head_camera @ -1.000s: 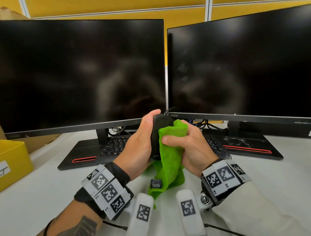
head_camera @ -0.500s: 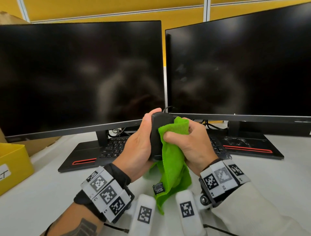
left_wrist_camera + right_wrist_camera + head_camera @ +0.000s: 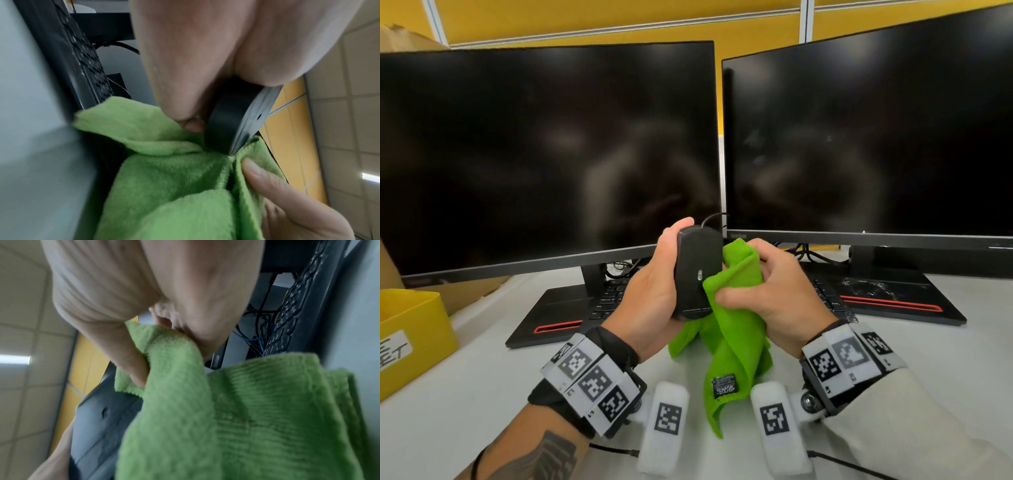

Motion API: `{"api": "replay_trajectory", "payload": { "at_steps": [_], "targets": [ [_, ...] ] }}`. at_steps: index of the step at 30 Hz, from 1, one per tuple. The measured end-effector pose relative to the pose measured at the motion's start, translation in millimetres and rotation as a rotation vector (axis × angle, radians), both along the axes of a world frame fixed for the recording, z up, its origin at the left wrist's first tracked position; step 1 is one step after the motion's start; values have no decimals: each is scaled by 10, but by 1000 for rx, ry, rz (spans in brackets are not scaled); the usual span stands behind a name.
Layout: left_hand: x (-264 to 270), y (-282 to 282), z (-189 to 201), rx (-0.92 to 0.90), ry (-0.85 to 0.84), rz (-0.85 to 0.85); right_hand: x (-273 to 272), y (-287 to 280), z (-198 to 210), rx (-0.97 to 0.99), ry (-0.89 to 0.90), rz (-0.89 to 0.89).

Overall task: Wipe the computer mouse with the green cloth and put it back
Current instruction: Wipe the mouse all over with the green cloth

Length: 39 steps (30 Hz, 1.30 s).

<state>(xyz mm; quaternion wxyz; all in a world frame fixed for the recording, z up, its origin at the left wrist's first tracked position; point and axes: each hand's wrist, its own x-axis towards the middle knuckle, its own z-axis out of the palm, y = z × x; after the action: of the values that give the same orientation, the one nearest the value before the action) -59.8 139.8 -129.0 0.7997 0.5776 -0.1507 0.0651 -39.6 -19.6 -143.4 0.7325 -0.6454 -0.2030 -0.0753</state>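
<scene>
Fingers of the left hand (image 3: 654, 291) wrap the black computer mouse (image 3: 697, 274) from behind, thumb at its top end, gripping it raised above the white desk (image 3: 482, 394) with its flat underside turned toward the camera. The left wrist view shows the same mouse (image 3: 236, 120) edge-on, a fingertip (image 3: 192, 125) curled against its side. The right hand (image 3: 774, 294) pinches the green cloth (image 3: 736, 329) between thumb and curled fingers and presses a bunched fold against the right edge of the mouse's underside. In the right wrist view the cloth (image 3: 236, 418) fills the lower frame and the mouse (image 3: 98, 421) shows beside it, blurred. The rest of the cloth hangs down below both hands, a small black label (image 3: 725, 387) on its lower part. A thin cable (image 3: 709, 219) leaves the top of the mouse. Behind the hands stand 2 dark monitors, the left monitor (image 3: 544, 154) and the right monitor (image 3: 869, 137), side by side. A black keyboard (image 3: 613, 298) lies under them on the desk. A yellow box (image 3: 410, 335) sits at the far left edge.
</scene>
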Motion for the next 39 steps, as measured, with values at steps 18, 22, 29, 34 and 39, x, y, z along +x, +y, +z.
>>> {"api": "replay_trajectory", "payload": {
  "at_steps": [18,22,29,34,39],
  "targets": [
    [194,205,30,-115,135,71,-7,-92,131,807,335,471],
    [188,171,38,-141,164,116,-70,69,130,646,348,505],
    [69,6,40,-123,165,132,-109,354,-11,412,174,259],
    [110,3,50,-175,178,78,-62,304,-55,345,137,-2],
    [118,1,26,-177,179,-15,6,237,-95,267,139,-136]
  ]
}}
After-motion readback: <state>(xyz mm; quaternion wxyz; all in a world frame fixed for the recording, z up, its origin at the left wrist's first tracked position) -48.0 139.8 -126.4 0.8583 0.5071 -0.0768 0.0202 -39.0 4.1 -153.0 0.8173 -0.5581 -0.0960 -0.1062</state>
